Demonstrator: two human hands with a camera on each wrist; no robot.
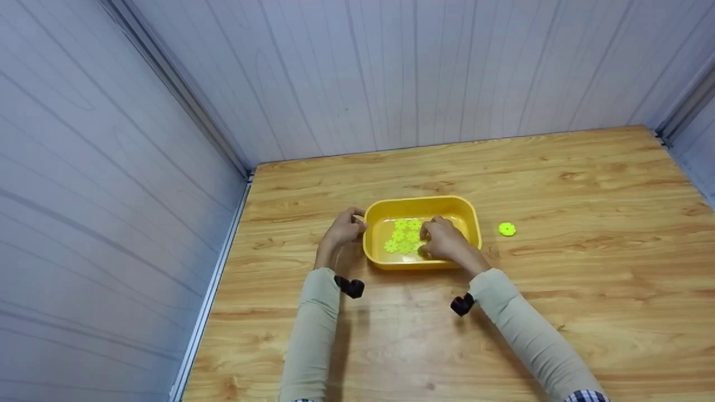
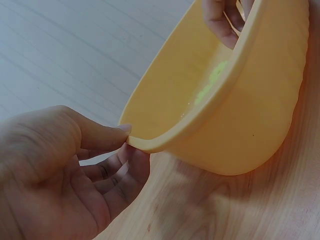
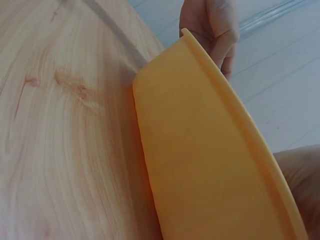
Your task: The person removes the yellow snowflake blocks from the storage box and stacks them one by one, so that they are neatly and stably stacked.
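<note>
A yellow plastic basin with rounded corners stands on the wooden table. My left hand pinches its left rim, thumb on the inner side and curled fingers beneath the lip. Several flat, bright yellow-green flower-shaped pieces lie grouped on the basin floor. My right hand reaches in over the near right rim. Its bent fingers are down at the right side of the group, at a flower piece partly covered by the fingertips; I cannot tell whether they grip it.
One more flower-shaped piece lies on the table, right of the basin. Pale panel walls rise behind the table and along its left side. Small black wrist cameras sit on both sleeves.
</note>
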